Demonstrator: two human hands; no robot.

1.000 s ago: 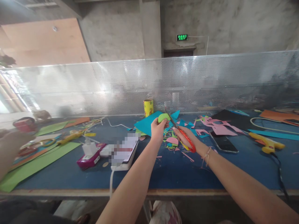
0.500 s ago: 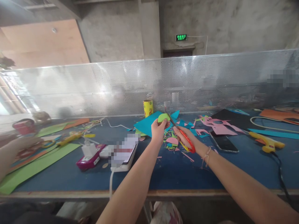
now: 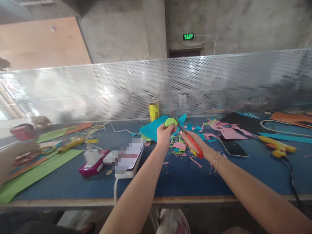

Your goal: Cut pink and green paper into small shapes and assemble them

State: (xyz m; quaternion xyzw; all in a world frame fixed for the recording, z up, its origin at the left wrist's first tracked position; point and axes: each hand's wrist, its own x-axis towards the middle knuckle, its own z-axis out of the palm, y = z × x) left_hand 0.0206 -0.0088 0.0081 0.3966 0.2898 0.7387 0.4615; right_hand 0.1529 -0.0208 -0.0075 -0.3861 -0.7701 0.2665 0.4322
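My left hand (image 3: pixel 165 133) pinches a small piece of light green paper (image 3: pixel 171 122) with a rounded upper edge. In my right hand (image 3: pixel 195 141) is a pair of scissors (image 3: pixel 195 145) with red and yellow handles. The blades point up and away, right beside the green piece; whether they touch it I cannot tell. Beneath and behind the hands lie a blue paper sheet (image 3: pixel 153 127) and a heap of cut scraps, among them a pink rounded piece (image 3: pixel 179 146).
A phone on a white stand (image 3: pixel 129 159) and a purple power strip (image 3: pixel 94 164) stand left. To the right lie a dark phone (image 3: pixel 232 147), pink cut paper (image 3: pixel 234 130) and a yellow glue gun (image 3: pixel 278 146). A yellow roll (image 3: pixel 154 112) stands behind. Another person's arm (image 3: pixel 12 156) reaches in at far left.
The camera view has shifted slightly. My hands keep nearly the same pose, with the green paper and the scissors still held. The other person's hand at far left has moved a little.
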